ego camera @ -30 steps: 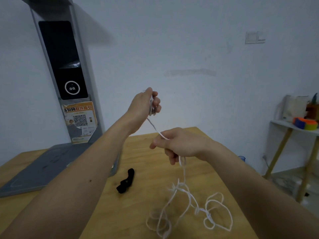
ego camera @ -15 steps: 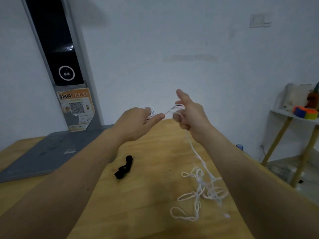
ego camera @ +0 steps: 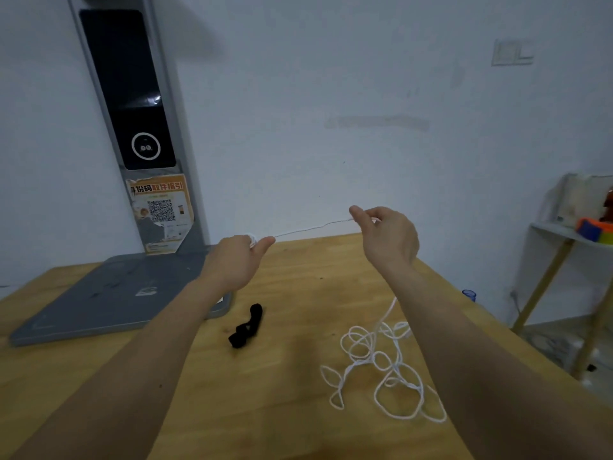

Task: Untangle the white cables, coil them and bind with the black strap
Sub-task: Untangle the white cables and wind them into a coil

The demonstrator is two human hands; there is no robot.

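Observation:
A thin white cable lies in a loose tangle of loops on the wooden table, right of centre. One strand rises from the pile behind my right forearm to my right hand, which pinches it above the table's far edge. From there the cable runs taut leftwards to my left hand, which grips a small wound bundle of it. The black strap lies crumpled on the table between my forearms, held by neither hand.
A grey machine with a flat base and a tall dark-screened column fills the table's back left. A white shelf with coloured items stands to the right, beyond the table edge. A white wall is behind.
My hands have drawn apart, the right one moving right, and the cable between them has been pulled out into a longer taut line. The pile on the table has shifted.

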